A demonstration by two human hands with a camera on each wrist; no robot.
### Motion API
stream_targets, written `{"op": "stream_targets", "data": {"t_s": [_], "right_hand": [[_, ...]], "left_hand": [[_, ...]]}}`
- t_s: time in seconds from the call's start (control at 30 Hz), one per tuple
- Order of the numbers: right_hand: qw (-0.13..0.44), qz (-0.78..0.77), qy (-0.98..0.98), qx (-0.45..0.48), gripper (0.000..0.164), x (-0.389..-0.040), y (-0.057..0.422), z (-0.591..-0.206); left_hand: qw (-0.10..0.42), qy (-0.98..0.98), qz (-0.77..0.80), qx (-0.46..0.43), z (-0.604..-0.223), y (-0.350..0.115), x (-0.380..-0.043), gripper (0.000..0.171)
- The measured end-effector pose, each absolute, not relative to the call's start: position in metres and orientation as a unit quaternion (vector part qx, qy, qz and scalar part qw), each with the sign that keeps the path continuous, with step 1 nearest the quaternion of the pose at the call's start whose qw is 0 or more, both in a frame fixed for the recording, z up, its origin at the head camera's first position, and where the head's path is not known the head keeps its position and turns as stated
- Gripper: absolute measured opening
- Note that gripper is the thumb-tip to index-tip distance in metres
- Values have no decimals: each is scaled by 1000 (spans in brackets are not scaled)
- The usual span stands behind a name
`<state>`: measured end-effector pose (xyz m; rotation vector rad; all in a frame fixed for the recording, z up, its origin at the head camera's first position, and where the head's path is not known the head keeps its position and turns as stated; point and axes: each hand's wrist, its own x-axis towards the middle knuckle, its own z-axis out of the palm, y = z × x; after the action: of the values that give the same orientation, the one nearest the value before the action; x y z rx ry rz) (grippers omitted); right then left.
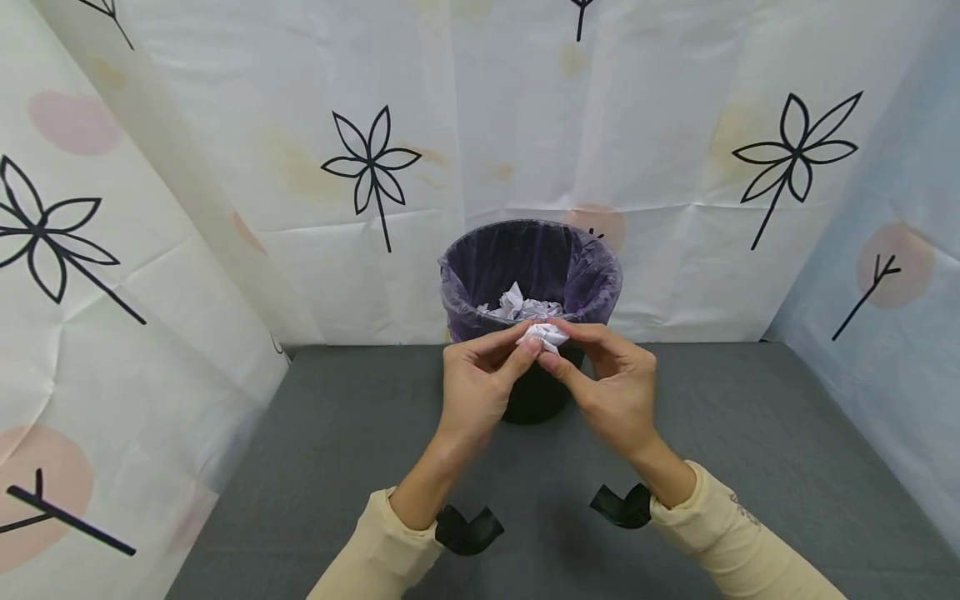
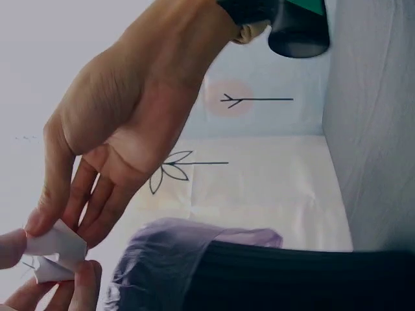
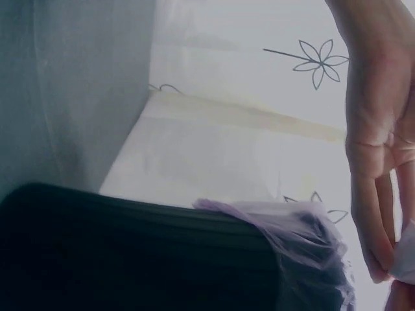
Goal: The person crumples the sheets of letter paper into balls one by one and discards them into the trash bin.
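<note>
Both hands pinch a crumpled ball of white paper (image 1: 546, 336) between thumbs and fingertips, just in front of the bin's rim in the head view. The left hand (image 1: 480, 383) grips it from the left, the right hand (image 1: 615, 379) from the right. In the left wrist view the paper ball (image 2: 57, 249) shows folded edges, with fingers of both hands around it. Behind the hands stands a dark trash bin (image 1: 536, 400) lined with a purple translucent bag (image 1: 600, 279). Crumpled white paper (image 1: 517, 304) lies inside the bin.
The bin stands on a grey table surface (image 1: 360, 433), close to the white patterned cloth backdrop (image 1: 262, 150). Similar cloth hangs along the left and right sides. A black strap (image 1: 471, 532) sits by the left wrist, another black strap (image 1: 622, 507) by the right.
</note>
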<state>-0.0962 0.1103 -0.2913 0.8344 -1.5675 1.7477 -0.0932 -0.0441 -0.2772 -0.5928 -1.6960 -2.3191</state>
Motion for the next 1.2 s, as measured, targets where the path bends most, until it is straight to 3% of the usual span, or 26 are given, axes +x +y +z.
{"op": "stream_targets", "data": {"t_s": [0.23,0.47,0.77,1.2], "right_hand": [[248,620,-675,314,51,-112,122,-256],[137,646,-703,264,47,-152,133,-219],[38,625,-754,200,46,-202,139,-197],[-5,577,-798,172,49,-228,138,-202]], "left_hand": [[84,-635,-725,-253,-247,-55,-114,47],[33,-691,-673,-263,-215,-67,-156,57],[1,-710,-665,-232,-200,-68,-205,38],[-27,-755,-634,-166,-203,-64,-229,28]]}}
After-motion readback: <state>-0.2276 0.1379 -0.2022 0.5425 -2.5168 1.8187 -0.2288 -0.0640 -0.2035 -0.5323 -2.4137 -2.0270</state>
